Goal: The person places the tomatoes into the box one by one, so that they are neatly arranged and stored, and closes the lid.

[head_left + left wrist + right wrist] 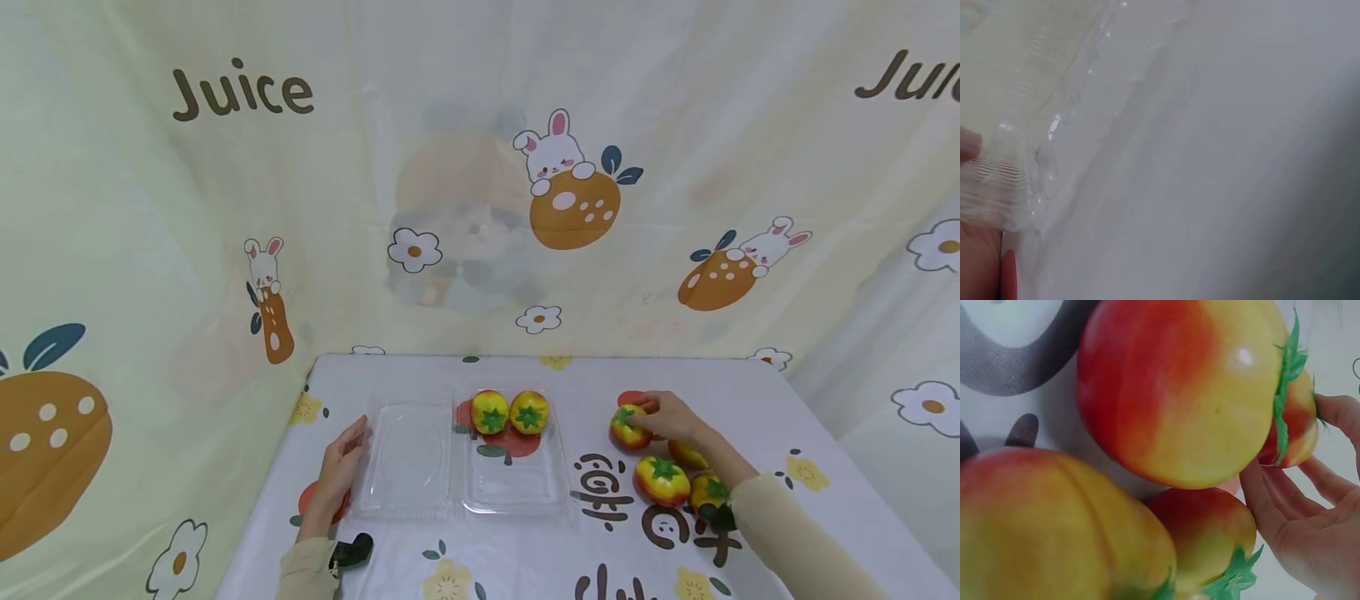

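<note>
A clear plastic clamshell box lies spread on the table, its lid half (411, 462) on the left and its base (517, 487) on the right. Two red-and-yellow artificial tomatoes (490, 413) with green leafy tops sit side by side at the back of the base. My left hand (341, 467) holds the lid's left edge; the ribbed plastic rim (997, 178) lies between thumb and fingers. To the right, my right hand (670, 414) grips a tomato (628, 429) by its top, thumb and fingers spread around it in the right wrist view.
Several more tomatoes (662, 482) cluster in front of my right hand, partly under the forearm. A printed cloth (525, 558) covers the table. Behind and at the sides hangs a patterned curtain (337, 183).
</note>
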Demonstrator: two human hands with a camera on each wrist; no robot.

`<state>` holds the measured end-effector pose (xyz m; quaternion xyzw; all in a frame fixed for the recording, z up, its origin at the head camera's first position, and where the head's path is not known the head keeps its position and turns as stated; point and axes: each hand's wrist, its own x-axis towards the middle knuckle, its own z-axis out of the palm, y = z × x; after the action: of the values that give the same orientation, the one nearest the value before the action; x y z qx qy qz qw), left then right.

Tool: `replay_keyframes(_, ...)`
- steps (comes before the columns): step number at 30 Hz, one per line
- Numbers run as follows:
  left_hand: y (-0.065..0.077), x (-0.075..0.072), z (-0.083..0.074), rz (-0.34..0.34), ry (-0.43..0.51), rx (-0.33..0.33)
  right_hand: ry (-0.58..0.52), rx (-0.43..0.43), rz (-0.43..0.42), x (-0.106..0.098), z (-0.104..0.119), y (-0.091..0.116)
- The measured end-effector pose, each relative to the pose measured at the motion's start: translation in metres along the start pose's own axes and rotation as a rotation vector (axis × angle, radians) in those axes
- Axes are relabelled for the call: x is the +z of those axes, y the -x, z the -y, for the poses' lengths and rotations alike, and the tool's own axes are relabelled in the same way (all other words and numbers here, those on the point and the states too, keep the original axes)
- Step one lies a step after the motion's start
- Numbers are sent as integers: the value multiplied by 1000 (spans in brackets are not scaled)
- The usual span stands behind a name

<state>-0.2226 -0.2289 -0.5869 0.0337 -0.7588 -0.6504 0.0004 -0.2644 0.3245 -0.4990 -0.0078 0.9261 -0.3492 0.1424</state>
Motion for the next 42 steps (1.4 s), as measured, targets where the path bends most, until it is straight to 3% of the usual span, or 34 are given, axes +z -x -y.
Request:
replay_keyframes(10,0,0,0,4,6,-8,-53,-13,-68,2,-6,0)
replay_keyframes(16,1,0,1,3,6,0,-74,-96,-146,0,-10,-3)
replay_keyframes(21,1,0,2,-1,4,-2,-101,-121,-163,-1,-9,-3)
replay_keyframes(34,4,-3,-8,7,18,9,-129,-207,-227,-10,25,-2)
replay_keyframes(42,2,1,0,-6,-5,-3,-156,-290,-255,-6,50,9)
